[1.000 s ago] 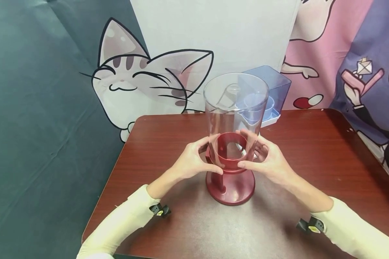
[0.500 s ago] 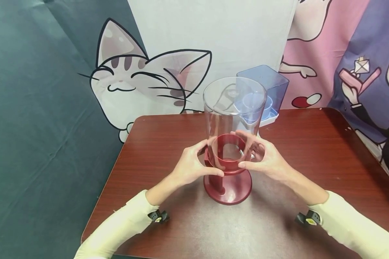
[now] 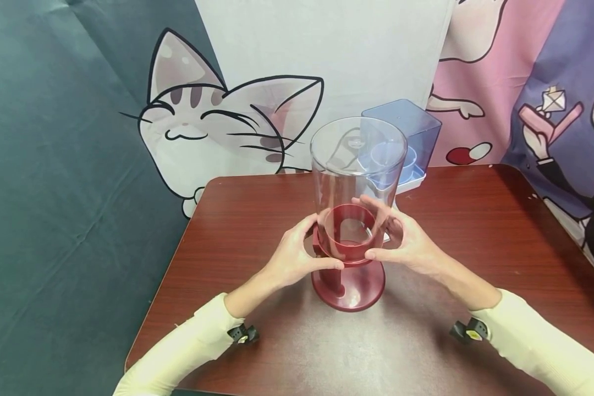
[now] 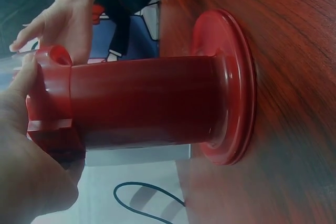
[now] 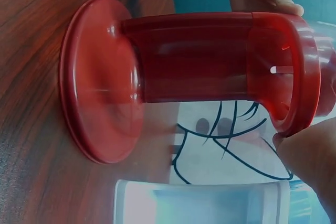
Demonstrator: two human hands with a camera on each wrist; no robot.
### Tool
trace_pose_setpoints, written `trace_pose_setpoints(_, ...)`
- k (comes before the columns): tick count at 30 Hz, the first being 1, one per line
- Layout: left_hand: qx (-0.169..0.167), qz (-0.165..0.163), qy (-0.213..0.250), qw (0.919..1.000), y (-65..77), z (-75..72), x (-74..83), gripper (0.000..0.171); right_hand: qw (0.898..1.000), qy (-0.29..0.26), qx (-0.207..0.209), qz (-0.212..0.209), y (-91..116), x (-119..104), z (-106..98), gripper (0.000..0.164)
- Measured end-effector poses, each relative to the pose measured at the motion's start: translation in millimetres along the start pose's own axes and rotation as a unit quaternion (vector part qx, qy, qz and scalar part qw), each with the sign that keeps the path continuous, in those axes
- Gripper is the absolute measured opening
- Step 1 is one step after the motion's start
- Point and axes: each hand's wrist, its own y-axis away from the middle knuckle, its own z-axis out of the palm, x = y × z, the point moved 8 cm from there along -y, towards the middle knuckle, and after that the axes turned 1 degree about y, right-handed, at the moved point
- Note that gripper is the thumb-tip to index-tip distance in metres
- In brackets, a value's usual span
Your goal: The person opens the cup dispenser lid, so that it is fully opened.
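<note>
On the bench (image 3: 247, 220) I have the red stand (image 3: 356, 300) upright, a clear cylinder (image 3: 339, 187) rising from its ring (image 3: 348, 253). I'd expect stiff, slick, light plastic, best held at that ring, round which left hand (image 3: 293, 252) and right hand (image 3: 413, 242) curl their fingers.

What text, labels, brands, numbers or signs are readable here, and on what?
None readable in any view.
Clear container: a small pale mark shows near its top, too blurred to read; can't tell whether it's on the container or behind it.
Red stand, blue box: no text legible on the visible sides.
Black wrist device: yellow patch, too small to read.
Wall print: drawings, no words visible.
</note>
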Motion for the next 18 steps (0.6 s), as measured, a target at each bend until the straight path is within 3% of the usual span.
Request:
trace_pose_setpoints(5,-0.012,0.002,0.012,0.9999,-1.4,1.2,-0.5,0.099,0.999,0.015,0.000,-0.030,-4,-11,0,0.102)
trace_pose_setpoints(8,-0.025,0.008,0.027,0.9993,-2.8,2.4,0.2,0.103,0.998,0.012,0.008,-0.054,-10,-22,-1,0.104)
trace_pose_setpoints(9,-0.029,0.013,0.032,0.9990,-3.4,2.7,1.1,0.105,0.998,0.011,0.010,-0.063,-12,-26,-2,0.103)
trace_pose_setpoints(15,-0.047,0.038,0.037,0.9975,-9.4,3.5,7.0,0.112,0.993,-0.004,0.033,-0.112,-25,-55,-5,0.054)
trace_pose_setpoints(16,-0.049,0.041,0.039,0.9972,-10.6,3.5,7.6,0.111,0.992,-0.007,0.038,-0.118,-28,-61,-6,0.049)
trace_pose_setpoints(18,-0.054,0.049,0.045,0.9963,-13.1,3.6,8.1,0.110,0.991,-0.011,0.046,-0.122,-32,-71,-9,0.054)
